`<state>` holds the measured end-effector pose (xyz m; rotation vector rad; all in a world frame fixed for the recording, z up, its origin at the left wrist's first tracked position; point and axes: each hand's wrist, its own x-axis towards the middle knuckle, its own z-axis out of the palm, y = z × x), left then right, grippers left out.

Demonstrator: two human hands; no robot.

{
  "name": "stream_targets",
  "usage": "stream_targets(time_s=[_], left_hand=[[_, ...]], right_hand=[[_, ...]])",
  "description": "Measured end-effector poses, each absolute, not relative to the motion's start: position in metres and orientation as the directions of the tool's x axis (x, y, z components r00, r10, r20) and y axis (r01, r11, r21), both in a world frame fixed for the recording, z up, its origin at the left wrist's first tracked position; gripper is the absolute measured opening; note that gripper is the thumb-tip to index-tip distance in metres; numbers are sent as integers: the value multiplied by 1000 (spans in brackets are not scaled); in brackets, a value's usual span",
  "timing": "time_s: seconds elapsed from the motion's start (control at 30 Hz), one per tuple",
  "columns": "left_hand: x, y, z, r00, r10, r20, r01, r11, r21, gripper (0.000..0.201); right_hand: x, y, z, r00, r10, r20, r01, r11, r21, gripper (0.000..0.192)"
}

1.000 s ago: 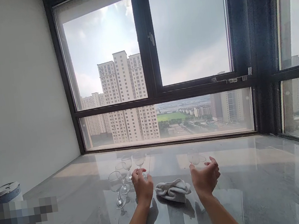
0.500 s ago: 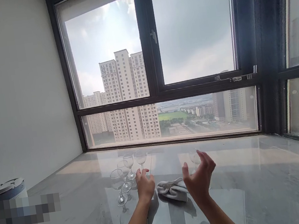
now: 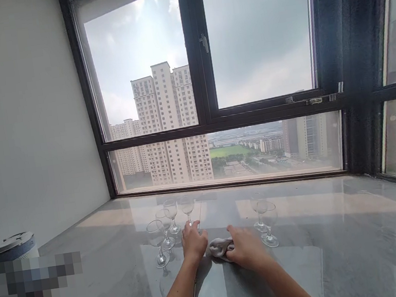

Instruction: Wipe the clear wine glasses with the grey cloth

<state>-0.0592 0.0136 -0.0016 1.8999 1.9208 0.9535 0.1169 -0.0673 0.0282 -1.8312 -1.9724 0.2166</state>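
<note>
The right hand (image 3: pixel 246 250) lies on the cloth (image 3: pixel 219 247), fingers curled over it, seemingly gripping, though the palm hides most of the contact. The cloth is soft, light and limp, so any bunched fold will serve as a hold. Beside it the left hand (image 3: pixel 193 243) rests loosely curled on the counter (image 3: pixel 344 246), holding nothing. Beyond stand fragile glasses (image 3: pixel 165 229), best taken by the stem.

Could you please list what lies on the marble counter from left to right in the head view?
Lidded container → group of four wine glasses → left hand → white cloth → right hand, resting on the cloth → pair of wine glasses.
</note>
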Motion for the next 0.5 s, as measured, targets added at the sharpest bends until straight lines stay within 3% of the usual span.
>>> stream_targets(time_s=[0.13, 0.5], left_hand=[[-59, 14, 3, -114, 972, 205, 818, -25, 575, 56], [-60, 29, -4, -141, 967, 212, 832, -1, 555, 53]], right_hand=[[115, -68, 33, -33, 987, 155, 913, 93, -398, 54], [118, -66, 33, -58, 984, 168, 905, 123, -408, 44]])
